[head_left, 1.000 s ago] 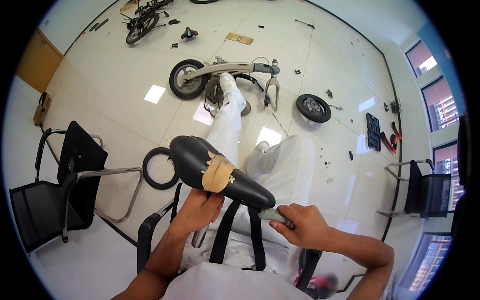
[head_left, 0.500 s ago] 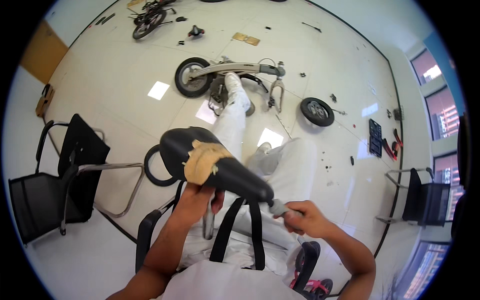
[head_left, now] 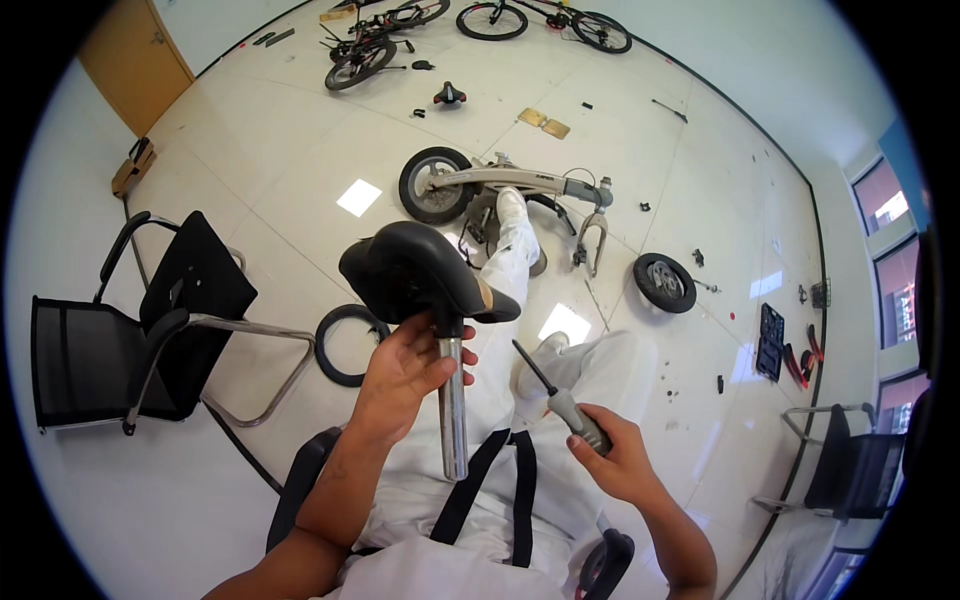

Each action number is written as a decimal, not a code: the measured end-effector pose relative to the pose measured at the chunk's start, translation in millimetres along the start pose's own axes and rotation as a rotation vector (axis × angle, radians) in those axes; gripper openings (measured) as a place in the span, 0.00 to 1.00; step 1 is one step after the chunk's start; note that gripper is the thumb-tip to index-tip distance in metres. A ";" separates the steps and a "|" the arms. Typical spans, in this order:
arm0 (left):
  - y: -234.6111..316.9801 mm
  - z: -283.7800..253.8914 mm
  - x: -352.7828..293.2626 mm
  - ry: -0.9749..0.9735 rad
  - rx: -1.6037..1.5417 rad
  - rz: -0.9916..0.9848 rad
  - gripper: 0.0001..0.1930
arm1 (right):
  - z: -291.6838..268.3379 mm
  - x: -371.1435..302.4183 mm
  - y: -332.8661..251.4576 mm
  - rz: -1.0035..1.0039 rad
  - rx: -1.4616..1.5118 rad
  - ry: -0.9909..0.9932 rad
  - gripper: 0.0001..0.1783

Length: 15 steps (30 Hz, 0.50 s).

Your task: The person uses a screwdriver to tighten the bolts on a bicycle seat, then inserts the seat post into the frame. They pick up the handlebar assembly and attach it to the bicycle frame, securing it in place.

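My left hand (head_left: 402,375) is wrapped round the top of a shiny metal seat post (head_left: 454,430), just under a black bicycle saddle (head_left: 405,265). The saddle is tilted, and a bit of tan tape (head_left: 487,294) shows on its side. In my right hand (head_left: 615,450) is a screwdriver (head_left: 562,398) with a grey handle, its dark shaft pointing up and left toward the saddle without touching it. Beyond my hands, a beige folding bike frame (head_left: 530,180) with its rear wheel on lies on the floor, my foot against it.
A loose wheel (head_left: 664,283) lies right of the frame, and a bare tyre (head_left: 345,345) is left of my legs. Chairs (head_left: 190,300) (head_left: 850,460) stand on both sides. An opened tool case (head_left: 770,342) rests near the right wall. Another saddle (head_left: 450,94) and several bikes (head_left: 360,60) lie farther back.
The saddle has turned so its post now shows below it, and the tape mostly faces away. My right hand has drawn the screwdriver back from the saddle's nose. The view has shifted.
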<state>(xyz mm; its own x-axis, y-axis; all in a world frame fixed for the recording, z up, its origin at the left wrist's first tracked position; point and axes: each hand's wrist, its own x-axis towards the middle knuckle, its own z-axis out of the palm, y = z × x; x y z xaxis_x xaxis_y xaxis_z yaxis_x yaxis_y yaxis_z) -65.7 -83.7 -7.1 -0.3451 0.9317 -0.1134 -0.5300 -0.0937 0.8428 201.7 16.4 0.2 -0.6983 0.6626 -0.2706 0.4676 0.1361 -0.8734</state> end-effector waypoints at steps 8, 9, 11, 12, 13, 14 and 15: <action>-3.6 3.5 -2.9 0.081 0.022 0.017 0.32 | -8.9 20.1 -33.2 -0.311 -0.123 0.347 0.21; -3.4 4.5 -2.7 0.082 0.027 0.015 0.32 | -11.3 20.6 -36.7 -0.353 -0.118 0.402 0.21; -3.0 6.4 -2.2 0.083 0.033 0.016 0.31 | -18.2 21.0 -37.3 -0.366 -0.060 0.491 0.22; -2.6 6.5 -2.2 0.088 0.036 0.019 0.30 | -21.0 22.1 -39.9 -0.363 -0.025 0.521 0.22; -2.4 6.3 -2.3 0.093 0.039 0.023 0.29 | -23.2 22.8 -42.8 -0.360 0.010 0.551 0.22; -2.6 5.5 -2.4 0.092 0.010 0.027 0.28 | -24.0 23.0 -46.3 -0.349 0.027 0.579 0.23; -3.3 4.7 -2.0 0.091 -0.018 0.032 0.28 | -24.6 23.0 -49.8 -0.339 0.045 0.608 0.24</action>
<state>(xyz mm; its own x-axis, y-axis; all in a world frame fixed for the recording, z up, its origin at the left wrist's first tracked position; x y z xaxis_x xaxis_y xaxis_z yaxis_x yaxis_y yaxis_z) -59.6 -83.6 -7.2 -0.4302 0.8926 -0.1348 -0.5316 -0.1298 0.8370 175.7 43.0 47.5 -0.3681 0.8857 0.2831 0.2452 0.3862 -0.8892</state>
